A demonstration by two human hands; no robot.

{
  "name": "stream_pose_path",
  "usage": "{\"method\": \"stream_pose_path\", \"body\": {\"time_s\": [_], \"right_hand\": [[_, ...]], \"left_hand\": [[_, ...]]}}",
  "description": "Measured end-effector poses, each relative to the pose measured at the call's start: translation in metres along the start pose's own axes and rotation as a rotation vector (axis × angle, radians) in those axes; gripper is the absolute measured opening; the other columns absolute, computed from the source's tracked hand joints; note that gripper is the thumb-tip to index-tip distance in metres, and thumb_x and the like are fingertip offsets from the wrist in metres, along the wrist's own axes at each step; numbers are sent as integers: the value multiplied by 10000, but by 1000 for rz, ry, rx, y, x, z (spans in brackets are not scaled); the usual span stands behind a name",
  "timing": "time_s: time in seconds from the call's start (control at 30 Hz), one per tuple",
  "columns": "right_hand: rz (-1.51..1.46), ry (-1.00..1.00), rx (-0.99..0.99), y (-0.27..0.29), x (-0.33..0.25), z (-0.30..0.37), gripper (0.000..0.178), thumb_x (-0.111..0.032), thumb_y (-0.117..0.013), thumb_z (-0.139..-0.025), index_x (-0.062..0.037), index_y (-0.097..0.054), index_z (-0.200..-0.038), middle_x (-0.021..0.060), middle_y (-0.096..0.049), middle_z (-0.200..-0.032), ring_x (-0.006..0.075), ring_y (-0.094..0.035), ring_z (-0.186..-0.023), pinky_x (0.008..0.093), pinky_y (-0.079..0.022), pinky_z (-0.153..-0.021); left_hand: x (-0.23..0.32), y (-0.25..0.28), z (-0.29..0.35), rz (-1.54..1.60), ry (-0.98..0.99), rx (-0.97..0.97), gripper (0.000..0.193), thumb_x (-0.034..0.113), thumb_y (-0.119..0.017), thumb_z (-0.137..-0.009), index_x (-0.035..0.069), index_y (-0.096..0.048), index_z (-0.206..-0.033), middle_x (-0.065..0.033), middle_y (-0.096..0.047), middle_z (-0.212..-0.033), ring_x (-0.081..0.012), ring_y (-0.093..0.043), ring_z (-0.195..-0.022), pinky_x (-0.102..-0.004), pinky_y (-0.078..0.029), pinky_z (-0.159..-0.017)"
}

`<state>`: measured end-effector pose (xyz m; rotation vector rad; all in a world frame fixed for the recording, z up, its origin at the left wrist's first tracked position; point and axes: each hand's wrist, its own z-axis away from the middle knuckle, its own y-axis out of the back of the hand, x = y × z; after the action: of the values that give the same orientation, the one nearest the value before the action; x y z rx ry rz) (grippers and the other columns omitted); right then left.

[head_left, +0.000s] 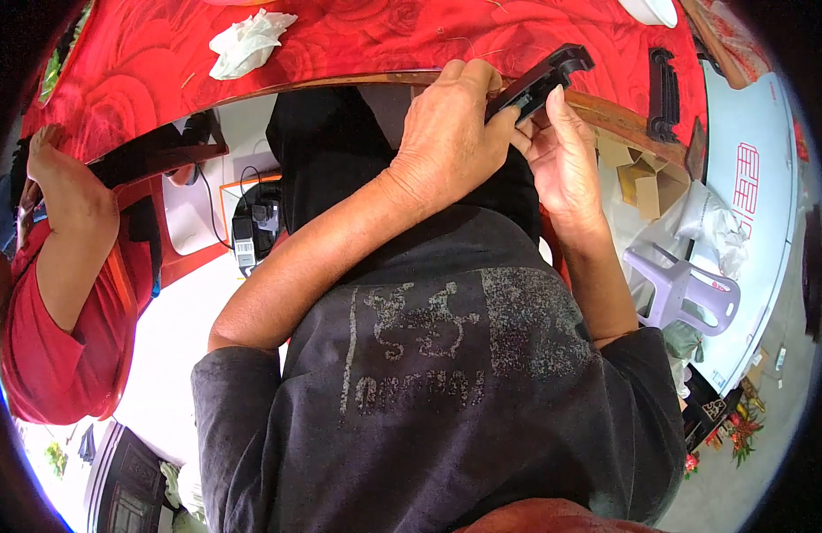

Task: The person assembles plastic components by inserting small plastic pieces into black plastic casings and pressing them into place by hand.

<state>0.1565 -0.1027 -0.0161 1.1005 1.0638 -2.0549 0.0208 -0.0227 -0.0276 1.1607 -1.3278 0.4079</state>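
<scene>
A long black plastic part (558, 69) with a hooked far end is held up at the table's edge, tilted up to the right. My left hand (451, 120) is closed round its lower left end and hides that end. From the right, my right hand (566, 160) grips the part's near side, with the thumb raised against it and the fingers curled underneath. What those fingers touch is partly hidden. A similar black plastic part (663, 96) lies on the red tablecloth (375, 40) to the right.
Crumpled white tissue (249, 43) lies at the back left, and a white bowl (653, 11) at the back right. Another person's arm (73, 204) rests at the table's left edge. Cardboard boxes (649, 188) and a lilac plastic stool (682, 289) stand to my right.
</scene>
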Motion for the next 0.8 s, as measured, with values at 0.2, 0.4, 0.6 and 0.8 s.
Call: {"method": "stream_pose_path", "body": {"time_s": [0.2, 0.4, 0.6, 0.8], "right_hand": [[1, 6, -17, -3, 1, 1, 287, -330, -579, -974, -64, -644, -1056, 37, -656, -989, 159, -645, -939, 403, -566, -858], [10, -1, -19, 1, 3, 2, 262, -311, -596, -965, -67, -659, -1040, 37, -664, -1020, 144, -639, -916, 404, -573, -839], [12, 1, -25, -1, 3, 5, 248, -286, -599, -966, -58, -670, -1028, 35, -669, -991, 148, -646, -915, 400, -578, -825], [43, 10, -32, -4, 1, 8, 238, -265, -604, -965, -46, -682, -1012, 41, -678, -982, 145, -648, -923, 368, -569, -823]], "left_hand": [[-1, -1, -1, -24, 3, -15, 254, 177, -705, -819, -25, -622, -950, -190, -637, -866, -319, -654, -784, -388, -519, -684], [-2, -2, 0, 20, 44, -51, 245, 193, -687, -842, -18, -636, -955, -204, -654, -816, -329, -658, -725, -391, -510, -653], [2, -2, 2, 35, 101, -85, 214, 170, -666, -856, -23, -618, -934, -219, -654, -782, -346, -661, -697, -400, -501, -622], [3, -4, 8, 41, 89, -44, 190, 123, -656, -848, -43, -580, -901, -241, -631, -753, -372, -654, -679, -413, -496, -601]]}}
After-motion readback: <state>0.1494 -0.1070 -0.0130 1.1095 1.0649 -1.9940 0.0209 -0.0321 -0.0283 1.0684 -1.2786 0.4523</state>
